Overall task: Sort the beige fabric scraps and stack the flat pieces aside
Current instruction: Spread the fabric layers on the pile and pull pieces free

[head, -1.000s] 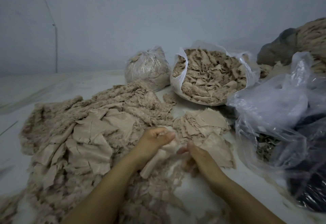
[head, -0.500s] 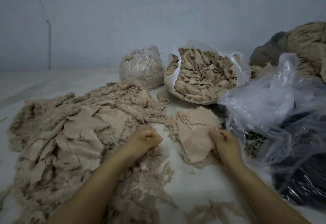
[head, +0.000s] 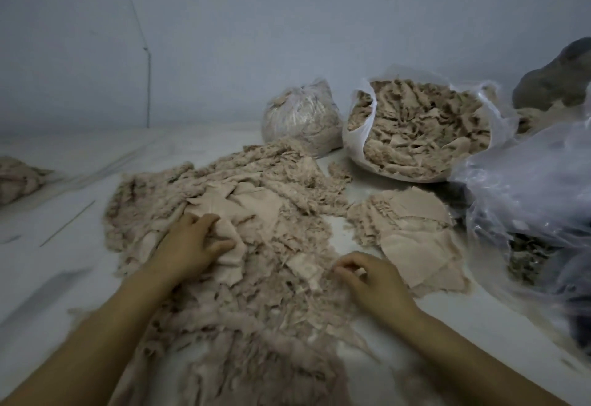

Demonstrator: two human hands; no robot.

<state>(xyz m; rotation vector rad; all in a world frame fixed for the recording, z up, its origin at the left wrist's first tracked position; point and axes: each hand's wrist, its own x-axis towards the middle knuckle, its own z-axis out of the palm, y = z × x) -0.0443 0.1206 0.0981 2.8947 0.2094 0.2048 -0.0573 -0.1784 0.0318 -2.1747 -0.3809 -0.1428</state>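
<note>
A wide heap of beige fabric scraps (head: 256, 207) covers the white floor in front of me, frayed strips mixed with smooth flat pieces. To its right lies a separate stack of flat pieces (head: 412, 233). My left hand (head: 192, 246) lies on the heap, its fingers and thumb curled round a fold of a flat beige piece (head: 230, 246). My right hand (head: 371, 281) rests at the heap's right edge, just left of the stack, with fingers curled down into the loose scraps; whether it holds any is not visible.
An open white bag full of scraps (head: 415, 130) and a tied clear bag (head: 300, 118) stand at the back. Crumpled clear plastic bags (head: 537, 194) crowd the right side. A dark bundle (head: 556, 79) sits at far right, a small scrap clump (head: 19, 175) at far left.
My right hand left the flat stack and came back to the heap's edge. My left hand moved up and left onto the heap and took hold of a flat piece.
</note>
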